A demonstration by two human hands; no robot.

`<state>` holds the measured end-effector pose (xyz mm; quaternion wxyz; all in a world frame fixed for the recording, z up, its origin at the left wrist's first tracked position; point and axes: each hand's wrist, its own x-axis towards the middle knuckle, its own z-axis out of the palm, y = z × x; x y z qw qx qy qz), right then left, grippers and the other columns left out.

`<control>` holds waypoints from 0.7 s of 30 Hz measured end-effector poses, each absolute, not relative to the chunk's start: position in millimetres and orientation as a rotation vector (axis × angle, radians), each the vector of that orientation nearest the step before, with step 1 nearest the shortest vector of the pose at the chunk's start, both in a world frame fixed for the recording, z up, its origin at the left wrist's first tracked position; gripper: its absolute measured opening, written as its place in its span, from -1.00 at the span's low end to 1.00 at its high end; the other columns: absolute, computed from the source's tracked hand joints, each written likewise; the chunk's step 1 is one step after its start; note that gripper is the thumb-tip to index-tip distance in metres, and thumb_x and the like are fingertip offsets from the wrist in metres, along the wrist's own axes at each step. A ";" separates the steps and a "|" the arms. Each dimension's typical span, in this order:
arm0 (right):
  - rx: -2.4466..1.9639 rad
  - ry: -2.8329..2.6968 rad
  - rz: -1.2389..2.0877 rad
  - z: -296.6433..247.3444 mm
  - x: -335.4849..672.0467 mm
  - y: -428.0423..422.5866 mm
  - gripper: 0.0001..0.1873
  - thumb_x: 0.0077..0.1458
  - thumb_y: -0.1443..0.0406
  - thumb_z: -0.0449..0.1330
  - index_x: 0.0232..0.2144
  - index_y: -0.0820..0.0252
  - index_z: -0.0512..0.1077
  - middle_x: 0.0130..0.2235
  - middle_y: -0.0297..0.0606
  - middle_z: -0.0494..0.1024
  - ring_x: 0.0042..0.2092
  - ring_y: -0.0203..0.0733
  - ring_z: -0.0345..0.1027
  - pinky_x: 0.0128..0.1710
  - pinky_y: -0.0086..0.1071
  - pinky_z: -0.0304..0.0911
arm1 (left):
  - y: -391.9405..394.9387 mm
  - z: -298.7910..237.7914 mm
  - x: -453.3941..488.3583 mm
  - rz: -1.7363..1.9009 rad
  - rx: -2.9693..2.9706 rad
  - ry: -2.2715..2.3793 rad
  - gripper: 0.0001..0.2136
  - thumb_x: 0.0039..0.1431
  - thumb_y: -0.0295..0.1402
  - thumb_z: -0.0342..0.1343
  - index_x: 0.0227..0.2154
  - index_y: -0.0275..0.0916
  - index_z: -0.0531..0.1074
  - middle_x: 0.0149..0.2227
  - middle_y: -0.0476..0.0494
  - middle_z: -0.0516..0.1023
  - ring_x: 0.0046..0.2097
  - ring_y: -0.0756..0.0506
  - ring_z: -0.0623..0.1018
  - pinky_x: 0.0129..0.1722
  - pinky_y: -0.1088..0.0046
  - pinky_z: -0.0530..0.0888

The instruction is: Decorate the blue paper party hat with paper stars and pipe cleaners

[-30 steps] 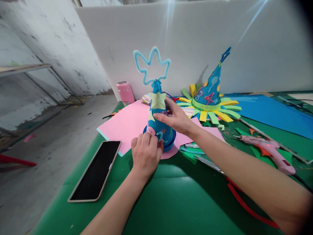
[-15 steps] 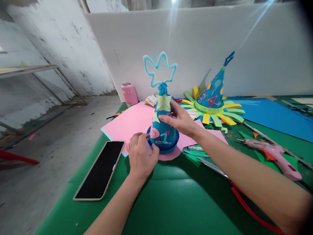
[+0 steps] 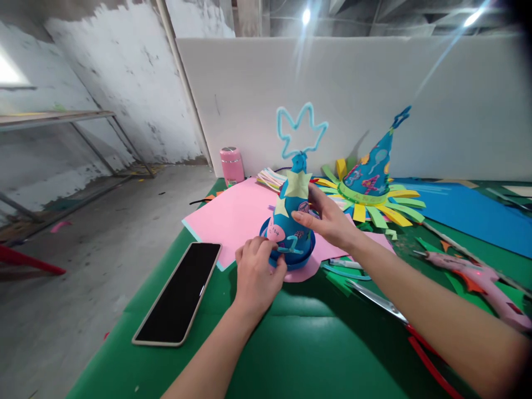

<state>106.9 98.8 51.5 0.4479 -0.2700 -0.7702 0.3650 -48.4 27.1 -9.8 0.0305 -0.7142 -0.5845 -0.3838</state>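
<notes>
A blue paper cone hat [image 3: 292, 226] with pale stars, a pink oval patch and a light-blue fuzzy number 2 stands before me, leaning slightly right. On its tip is a light-blue pipe-cleaner crown [image 3: 302, 130]. A dark blue brim [image 3: 311, 256] circles its foot, over a rounded pink paper edge [image 3: 297, 275]. My left hand [image 3: 258, 271] pinches the front left of the brim with thumb and fingers. Around the cone's right side my right hand [image 3: 330, 217] is closed, thumb in front and fingers partly hidden behind.
A phone [image 3: 180, 293] lies left on the green table [image 3: 307, 354]. Scissors [image 3: 382, 303] and a pink glue gun [image 3: 469, 271] lie right. Behind stand a pink bottle [image 3: 231, 166] and a second cone hat [image 3: 372, 172] with green and yellow strips. Pink paper [image 3: 236, 213] lies beneath.
The camera view has shifted, so everything sits lower and further right. The hat's top has tipped a little to the right, while both hands keep their hold.
</notes>
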 end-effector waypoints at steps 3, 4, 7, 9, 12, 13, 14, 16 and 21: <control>-0.631 -1.894 0.879 52.0 103.1 98.6 -0.50 -0.02 0.14 0.16 -0.02 0.11 0.18 0.00 -0.20 0.32 -0.01 -0.08 0.20 -0.08 -0.22 0.18 | 27.7 -10.2 -48.6 -1.152 -2.205 -1.839 -0.93 -0.04 -0.47 0.03 -0.43 -0.22 0.32 -0.35 -0.11 0.45 -0.22 -0.14 0.40 -0.26 0.27 0.28; -0.631 -1.890 0.879 52.2 102.4 98.8 -0.52 -0.01 0.15 0.16 -0.03 0.12 0.19 -0.01 -0.20 0.33 -0.02 -0.09 0.21 -0.09 -0.23 0.19 | 27.8 -10.3 -48.7 -1.145 -2.210 -1.844 -0.94 -0.03 -0.47 0.02 -0.44 -0.22 0.32 -0.36 -0.10 0.45 -0.23 -0.14 0.41 -0.26 0.27 0.27; -0.649 -1.882 0.894 51.9 101.4 99.7 -0.55 0.00 0.15 0.15 -0.05 0.13 0.20 -0.05 -0.21 0.35 -0.06 -0.11 0.24 -0.12 -0.25 0.21 | 27.8 -10.5 -49.1 -1.130 -2.221 -1.844 -0.95 -0.01 -0.47 0.01 -0.46 -0.21 0.33 -0.37 -0.09 0.47 -0.24 -0.14 0.41 -0.26 0.27 0.26; -0.660 -1.876 0.897 51.4 101.2 100.4 -0.55 0.00 0.15 0.14 -0.06 0.13 0.20 -0.08 -0.22 0.37 -0.07 -0.11 0.25 -0.13 -0.25 0.23 | 27.4 -10.5 -49.3 -1.118 -2.227 -1.840 -0.95 0.00 -0.47 0.00 -0.48 -0.21 0.33 -0.39 -0.08 0.47 -0.25 -0.14 0.41 -0.27 0.28 0.26; -0.657 -1.872 0.895 50.7 101.0 101.1 -0.57 -0.01 0.15 0.15 -0.09 0.14 0.21 -0.10 -0.22 0.37 -0.09 -0.12 0.26 -0.15 -0.27 0.23 | 26.8 -10.8 -49.3 -1.104 -2.238 -1.832 -0.94 0.01 -0.47 -0.01 -0.49 -0.22 0.34 -0.40 -0.09 0.47 -0.27 -0.14 0.40 -0.28 0.28 0.25; -0.648 -1.872 0.892 50.6 101.0 101.2 -0.58 -0.01 0.16 0.15 -0.09 0.14 0.21 -0.10 -0.23 0.37 -0.10 -0.13 0.26 -0.15 -0.27 0.23 | 26.8 -10.9 -49.2 -1.102 -2.241 -1.830 -0.93 0.01 -0.47 -0.01 -0.50 -0.22 0.34 -0.40 -0.10 0.47 -0.27 -0.14 0.40 -0.28 0.28 0.25; -0.642 -1.873 0.886 50.5 101.0 101.3 -0.60 0.00 0.17 0.14 -0.10 0.15 0.21 -0.10 -0.23 0.37 -0.09 -0.13 0.25 -0.14 -0.28 0.22 | 26.8 -11.1 -49.1 -1.102 -2.242 -1.827 -0.93 0.02 -0.48 -0.01 -0.50 -0.22 0.34 -0.40 -0.10 0.47 -0.27 -0.14 0.40 -0.28 0.28 0.25; -0.647 -1.879 0.862 50.6 100.9 101.3 -0.62 0.02 0.19 0.13 -0.10 0.15 0.21 -0.11 -0.22 0.37 -0.10 -0.14 0.25 -0.12 -0.28 0.20 | 27.1 -11.2 -48.8 -1.106 -2.245 -1.814 -0.93 0.02 -0.47 -0.02 -0.50 -0.22 0.34 -0.41 -0.10 0.47 -0.27 -0.14 0.40 -0.29 0.29 0.25; -0.716 -1.892 0.818 51.2 101.0 101.8 -0.65 0.03 0.19 0.11 -0.12 0.16 0.21 -0.11 -0.21 0.38 -0.11 -0.13 0.26 -0.12 -0.26 0.20 | 27.8 -10.4 -47.4 -1.132 -2.248 -1.791 -0.93 0.02 -0.47 -0.01 -0.50 -0.21 0.34 -0.40 -0.09 0.48 -0.28 -0.13 0.41 -0.29 0.29 0.25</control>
